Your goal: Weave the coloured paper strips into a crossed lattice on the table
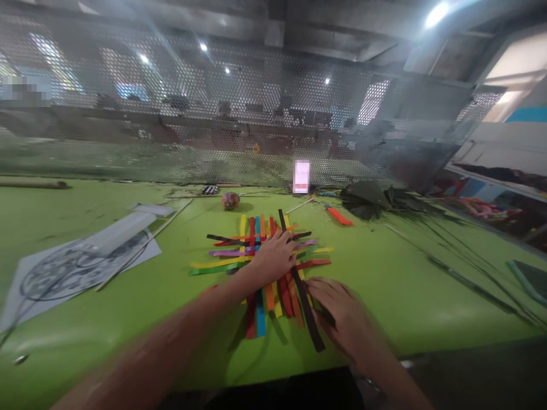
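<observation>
A loose weave of coloured paper strips (pixel 260 250) lies on the green table (pixel 405 285). My left hand (pixel 276 256) rests flat on the middle of the weave, fingers together and pressing down. My right hand (pixel 342 319) lies at the weave's near right corner, fingers touching the lower end of a dark brown strip (pixel 305 307). It is blurred by motion, so whether it pinches the strip is unclear.
A printed sheet with a round pattern (pixel 72 267) and a thin stick (pixel 141 245) lie at the left. A small coloured ball (pixel 230 200), an orange strip (pixel 339 216) and dark leaves (pixel 376 199) sit farther back. A perforated metal screen (pixel 213 114) stands behind the table.
</observation>
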Motion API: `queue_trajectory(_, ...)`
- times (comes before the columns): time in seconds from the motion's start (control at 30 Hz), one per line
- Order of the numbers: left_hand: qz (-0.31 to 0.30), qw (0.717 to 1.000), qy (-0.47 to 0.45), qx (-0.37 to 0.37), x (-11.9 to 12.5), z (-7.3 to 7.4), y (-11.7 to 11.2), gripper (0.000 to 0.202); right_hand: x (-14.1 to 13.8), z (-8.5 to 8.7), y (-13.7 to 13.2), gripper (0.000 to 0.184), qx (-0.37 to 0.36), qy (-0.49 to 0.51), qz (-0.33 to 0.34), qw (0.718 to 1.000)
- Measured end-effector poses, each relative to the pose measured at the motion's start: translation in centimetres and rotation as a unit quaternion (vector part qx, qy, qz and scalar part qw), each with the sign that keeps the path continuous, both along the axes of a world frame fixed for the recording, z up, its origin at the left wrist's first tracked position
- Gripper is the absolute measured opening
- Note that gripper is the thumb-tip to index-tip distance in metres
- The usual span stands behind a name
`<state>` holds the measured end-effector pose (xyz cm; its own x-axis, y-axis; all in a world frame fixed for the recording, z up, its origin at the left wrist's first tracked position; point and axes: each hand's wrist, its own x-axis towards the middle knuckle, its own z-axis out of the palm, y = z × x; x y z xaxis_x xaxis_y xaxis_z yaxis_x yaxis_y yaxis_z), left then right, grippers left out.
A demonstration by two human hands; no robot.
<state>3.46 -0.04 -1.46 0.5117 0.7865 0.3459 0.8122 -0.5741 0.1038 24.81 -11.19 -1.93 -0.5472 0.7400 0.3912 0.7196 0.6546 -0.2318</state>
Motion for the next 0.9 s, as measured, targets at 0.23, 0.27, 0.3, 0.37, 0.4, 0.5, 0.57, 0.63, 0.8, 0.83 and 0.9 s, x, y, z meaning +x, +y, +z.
queue_trajectory(0.23,-0.016,1.0,0.019,0.017,-0.2,-0.3,0.1,0.028,-0.1,0.4,0.0,0.042,-0.004,-0.01,0.007,1.0)
queue_trajectory(0.27,-0.015,1.0,0.02,0.018,-0.2,-0.3,0.1,0.028,-0.1,0.3,0.0,0.042,-0.004,-0.01,0.009,1.0)
queue_trajectory(0.3,-0.012,1.0,0.021,0.018,-0.2,-0.3,0.0,0.028,-0.1,0.2,0.0,0.042,-0.001,-0.01,0.008,1.0)
queue_trajectory(0.37,0.0,1.0,0.024,0.013,-0.1,-0.3,-0.2,0.026,-0.1,0.0,0.1,0.044,0.004,-0.007,0.002,1.0)
queue_trajectory(0.4,0.007,1.0,0.025,0.011,-0.1,-0.3,-0.3,0.025,-0.1,-0.1,0.1,0.044,0.006,-0.005,0.001,1.0)
queue_trajectory(0.5,0.019,0.999,0.023,0.011,0.2,-0.1,-0.5,0.024,0.0,-0.2,0.2,0.046,0.003,0.017,0.008,1.0)
queue_trajectory(0.57,0.012,1.0,0.02,0.016,0.1,0.4,-0.4,0.022,0.2,-0.1,0.1,0.048,-0.002,0.066,0.006,0.998)
queue_trajectory(0.63,-0.002,1.0,0.025,0.01,-0.5,1.6,0.0,0.021,0.8,0.0,-0.1,0.045,-0.002,0.144,-0.02,0.989)
queue_trajectory(0.8,0.019,0.999,-0.041,0.007,-5.4,5.5,1.3,0.036,2.6,1.5,1.6,0.028,-0.013,0.263,-0.066,0.962)
queue_trajectory(0.83,0.027,0.997,-0.076,0.02,-6.8,6.0,1.4,0.035,2.7,2.2,2.5,0.025,-0.008,0.256,-0.051,0.965)
queue_trajectory(0.9,0.049,0.99,-0.131,0.028,-9.5,6.2,1.5,0.035,2.6,3.9,5.0,0.022,0.012,0.226,-0.012,0.974)
